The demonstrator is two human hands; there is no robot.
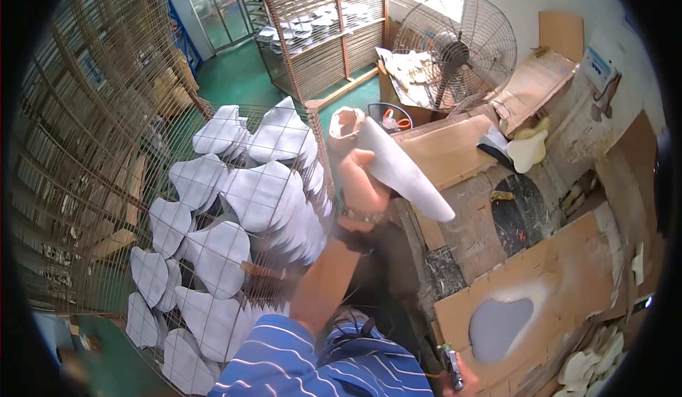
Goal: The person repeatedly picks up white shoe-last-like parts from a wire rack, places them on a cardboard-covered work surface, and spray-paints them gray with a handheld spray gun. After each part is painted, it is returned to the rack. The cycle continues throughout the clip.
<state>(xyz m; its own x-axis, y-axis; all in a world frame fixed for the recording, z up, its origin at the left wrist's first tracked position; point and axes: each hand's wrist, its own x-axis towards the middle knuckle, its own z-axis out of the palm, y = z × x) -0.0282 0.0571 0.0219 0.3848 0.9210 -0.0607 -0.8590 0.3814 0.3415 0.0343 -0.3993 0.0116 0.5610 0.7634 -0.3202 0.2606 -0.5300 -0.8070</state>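
Observation:
My left hand [364, 187] reaches forward and is closed on a curved, pale grey shaped sheet [408, 173], held tilted above the edge of the workbench. At the lower edge, my right hand [463, 377] is wrapped round a small metal spray gun [452, 363]; most of its fingers are cut off or hidden. Next to it on the bench, a cardboard sheet [568, 262] carries a grey rounded patch [501, 328] with a whitish halo. Left of my arm, a wire rack [277, 106] holds several layered rows of similar pale sheets [263, 194].
A large caged floor fan [455, 52] stands behind the bench. Cream-coloured cut pieces lie on the bench [527, 152] and in a pile at lower right [590, 361]. Tall wire racks stand at left [92, 113] and far back [323, 42] on a green floor [238, 77].

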